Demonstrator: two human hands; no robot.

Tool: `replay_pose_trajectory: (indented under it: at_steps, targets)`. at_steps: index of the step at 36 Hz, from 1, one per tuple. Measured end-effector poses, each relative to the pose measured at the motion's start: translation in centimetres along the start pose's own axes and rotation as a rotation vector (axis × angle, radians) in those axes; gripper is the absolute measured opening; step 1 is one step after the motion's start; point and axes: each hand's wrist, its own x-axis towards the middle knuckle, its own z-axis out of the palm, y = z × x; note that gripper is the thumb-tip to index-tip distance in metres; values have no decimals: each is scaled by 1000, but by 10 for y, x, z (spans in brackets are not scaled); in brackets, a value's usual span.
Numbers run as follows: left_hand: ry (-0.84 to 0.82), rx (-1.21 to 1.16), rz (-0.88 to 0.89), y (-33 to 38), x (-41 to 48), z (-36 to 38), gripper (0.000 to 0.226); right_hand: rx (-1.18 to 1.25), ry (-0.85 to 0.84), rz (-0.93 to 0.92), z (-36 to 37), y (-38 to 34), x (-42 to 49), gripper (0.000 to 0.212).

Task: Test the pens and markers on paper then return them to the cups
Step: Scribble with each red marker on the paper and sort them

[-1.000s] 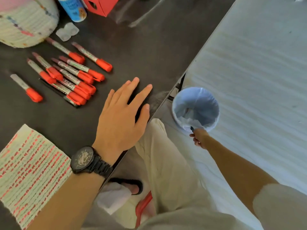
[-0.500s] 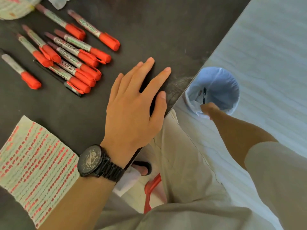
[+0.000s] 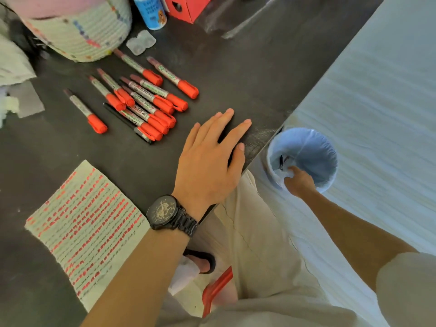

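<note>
Several orange-capped markers (image 3: pixel 146 105) lie in a loose row on the dark table (image 3: pixel 236 67), with one more marker (image 3: pixel 86 112) off to their left. A thin black pen (image 3: pixel 127 123) rests along the front of the row. The test paper (image 3: pixel 85 227), covered in red scribble lines, sits near the table's front edge. My left hand (image 3: pixel 210 161) lies flat on the table, fingers apart, holding nothing. My right hand (image 3: pixel 298 182) reaches down into a blue-lined bin (image 3: pixel 328 147) on the floor. A dark pen (image 3: pixel 281 161) lies inside the bin, just apart from my fingers.
A woven basket (image 3: pixel 77 31), a blue bottle (image 3: pixel 151 10), a red box (image 3: pixel 186 5) and a clear plastic piece (image 3: pixel 141 42) stand at the table's back. Crumpled tissue (image 3: pixel 11 62) lies far left. The table edge runs diagonally past my left hand. A red stool (image 3: pixel 217 289) shows below.
My right hand held a dark pen over the bin's rim, then let it go; the pen now lies inside and the hand reaches deeper. My left hand stayed flat.
</note>
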Motion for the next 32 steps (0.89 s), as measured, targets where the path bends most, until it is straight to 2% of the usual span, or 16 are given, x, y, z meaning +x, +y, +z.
replay_pose_trajectory:
  at_steps: [3,5,8,10,12,15,18,22,26,30,32]
  targets:
    - [24,-6,-21,1,-9,-7,42,75,100,-79,-22,-7,-22,36]
    - [81,-17,-57,-3,-21,-15,41,242,170,-103,-39,-17,-44,31]
    - [191,-64,-151,-18,-49,-35,41,494,276,-168,-67,-37,-85,9]
    - [260,-94,-243,-35,-73,-49,43,647,336,-260,-87,-57,-117,12]
    - [332,-131,-340,-55,-102,-61,43,702,365,-410,-105,-81,-151,15]
    - [393,-139,-486,-87,-149,-73,39,717,360,-617,-123,-124,-196,17]
    - [383,-79,-663,-114,-195,-77,47,665,337,-798,-122,-172,-222,19]
    - [362,-49,-819,-130,-240,-68,62,411,242,-946,-102,-235,-235,17]
    - [348,-3,-817,-135,-261,-55,61,-33,185,-1049,-80,-289,-234,19]
    - [342,15,-836,-137,-262,-51,53,-475,292,-1044,-63,-336,-227,38]
    - [346,8,-842,-137,-261,-49,53,-623,317,-1002,-58,-352,-223,41]
